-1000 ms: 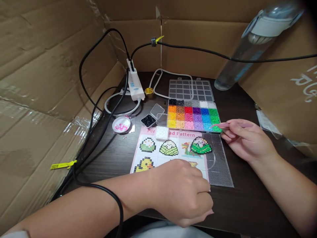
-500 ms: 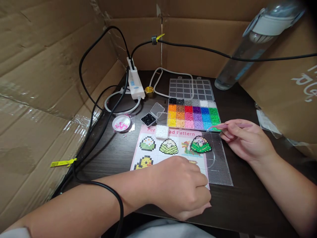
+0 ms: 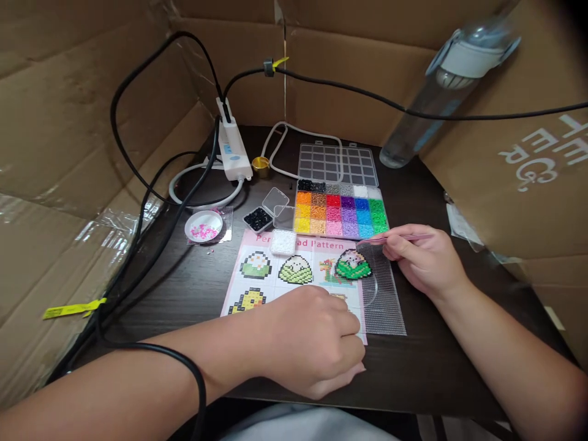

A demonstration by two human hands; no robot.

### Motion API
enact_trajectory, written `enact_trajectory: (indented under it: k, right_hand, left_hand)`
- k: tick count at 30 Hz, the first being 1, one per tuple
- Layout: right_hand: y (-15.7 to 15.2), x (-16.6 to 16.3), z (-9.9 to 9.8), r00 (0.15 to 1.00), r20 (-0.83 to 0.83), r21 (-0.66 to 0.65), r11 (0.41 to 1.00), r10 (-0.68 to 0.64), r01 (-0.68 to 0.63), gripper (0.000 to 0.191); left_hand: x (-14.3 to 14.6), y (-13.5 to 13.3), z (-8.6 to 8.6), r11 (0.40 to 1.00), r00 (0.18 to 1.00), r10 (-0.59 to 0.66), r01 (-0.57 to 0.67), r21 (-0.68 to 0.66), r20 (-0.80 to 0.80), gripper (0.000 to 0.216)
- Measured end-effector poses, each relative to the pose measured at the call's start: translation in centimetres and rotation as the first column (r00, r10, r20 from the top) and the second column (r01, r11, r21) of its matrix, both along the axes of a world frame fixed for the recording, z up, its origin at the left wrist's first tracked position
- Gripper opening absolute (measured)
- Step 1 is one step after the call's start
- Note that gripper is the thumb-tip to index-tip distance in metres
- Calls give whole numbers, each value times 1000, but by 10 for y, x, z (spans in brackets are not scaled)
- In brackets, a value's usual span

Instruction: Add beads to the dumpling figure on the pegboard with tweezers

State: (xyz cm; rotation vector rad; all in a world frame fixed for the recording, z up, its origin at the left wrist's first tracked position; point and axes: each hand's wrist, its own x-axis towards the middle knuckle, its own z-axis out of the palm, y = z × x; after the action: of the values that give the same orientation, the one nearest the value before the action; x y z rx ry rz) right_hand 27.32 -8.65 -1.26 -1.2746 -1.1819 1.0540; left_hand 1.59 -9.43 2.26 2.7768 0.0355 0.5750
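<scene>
My right hand (image 3: 425,260) pinches pink tweezers (image 3: 399,238) whose tips point left, just below the green compartment of the bead box (image 3: 340,211) and above a green and white bead figure (image 3: 351,264). That figure sits on a clear pegboard (image 3: 386,294) laid over the right side of a pink pattern sheet (image 3: 275,269). My left hand (image 3: 312,343) rests curled in a loose fist on the sheet's near edge; what it holds, if anything, is hidden.
A small open case of black beads (image 3: 258,218), a pile of white beads (image 3: 283,241) and a white dish of pink beads (image 3: 203,226) lie left of the box. Cables and a white power adapter (image 3: 233,150) cross the dark table. A water bottle (image 3: 432,92) leans against cardboard walls.
The tweezers moved down and left, from the green bead compartment toward the bead figure on the pegboard. The camera shifted slightly right. My left hand stayed put.
</scene>
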Motion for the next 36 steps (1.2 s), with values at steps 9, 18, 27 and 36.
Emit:
enact_trajectory:
  k: [9,18,27,36]
  right_hand:
    - [-6,-7,11,951,308,32,998,35,-47,8]
    - [-6,-9,11,936,351,50,998,27,-48,9]
    - [-6,-10,13,935,355,42,999,15,-32,11]
    - [-7,-7,12,926,378,66,997,11,-38,8]
  left_hand:
    - [1,0,-2,1000,1000,12,-12,-15,-11,27]
    - [0,0,-3,1000,1000,14,-14,-9,-24,27]
    - [0,0,-2,1000,999,18,-19,-9,-26,26]
    - [1,-1,-5,1000,999,21,-21,-8,-32,27]
